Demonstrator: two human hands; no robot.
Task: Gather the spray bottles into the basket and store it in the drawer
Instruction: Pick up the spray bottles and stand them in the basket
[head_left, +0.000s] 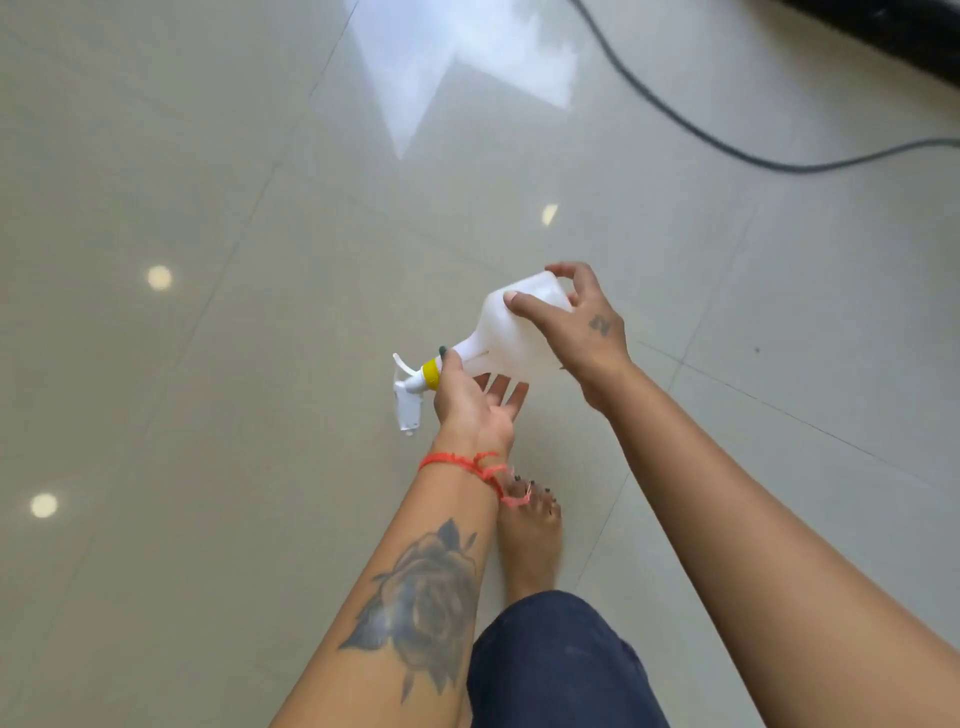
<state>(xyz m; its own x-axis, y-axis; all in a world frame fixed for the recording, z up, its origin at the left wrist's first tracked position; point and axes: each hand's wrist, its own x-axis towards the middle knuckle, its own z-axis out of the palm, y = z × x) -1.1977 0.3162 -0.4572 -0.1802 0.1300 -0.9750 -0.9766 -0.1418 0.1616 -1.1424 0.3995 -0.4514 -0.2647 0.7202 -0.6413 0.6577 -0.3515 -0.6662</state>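
Observation:
A white spray bottle (511, 340) with a yellow collar and a white trigger head lies almost level in the air above the floor, nozzle pointing left and down. My left hand (475, 402) cups it from below near the neck, thumb over the top by the yellow collar. My right hand (582, 325) grips the bottle's base end, thumb and fingers curled round it. No basket and no drawer are in view.
Glossy beige floor tiles (234, 312) fill the view. A dark cable (675, 119) runs across the floor at the upper right, and a dark edge of furniture (893, 36) sits in the top right corner. My bare foot (530, 535) stands below the hands.

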